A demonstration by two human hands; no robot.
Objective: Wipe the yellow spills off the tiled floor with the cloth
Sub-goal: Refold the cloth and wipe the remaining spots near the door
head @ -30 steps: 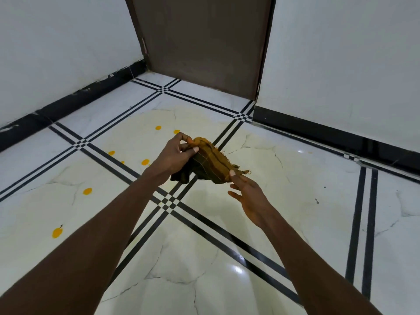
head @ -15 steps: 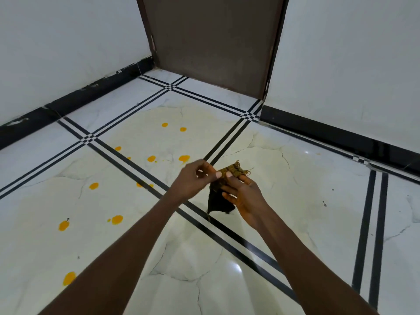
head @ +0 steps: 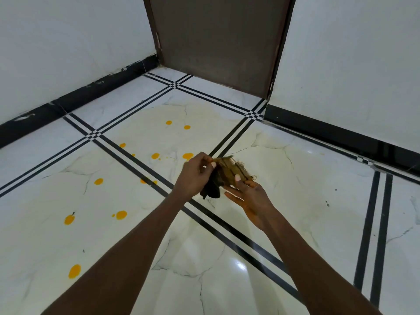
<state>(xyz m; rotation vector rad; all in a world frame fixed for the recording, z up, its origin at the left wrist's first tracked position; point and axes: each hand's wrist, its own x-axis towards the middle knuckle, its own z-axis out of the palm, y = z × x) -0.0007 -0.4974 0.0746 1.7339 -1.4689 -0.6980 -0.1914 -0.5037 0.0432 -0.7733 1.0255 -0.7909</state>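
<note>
Cloth (head: 228, 175): small olive-brown rag w/ frayed edge, dark part hanging below. Held in mid-air above the tiled floor (head: 295, 201), between both hands, not touching tile. Judged light, soft, limp; will bunch and drape, no stiffness, not fragile. Frayed threads may shed. Best hold: bunched into a pad under the palm w/ fingers spread on top, so flat fabric meets tile; edge pinch alone would let it trail.

Left hand (head: 195, 176): arm extended fwd, fingers curled, thumb and forefinger pinching cloth's upper-left edge. Right hand (head: 252, 196): palm turned up under the cloth, fingers loosely extended, thumb pressed down on fabric, clamping it against the fingers. Both forearms converge at centre of view.

Yellow spills (head: 120, 215): approx. a dozen drops scattered on tiles left of and beyond the hands, all unwiped; nearest drop (head: 188, 156) just beyond left hand. Judgement: cloth being arranged, wiping not yet begun. Brown door (head: 218, 42) closed at far corner.
</note>
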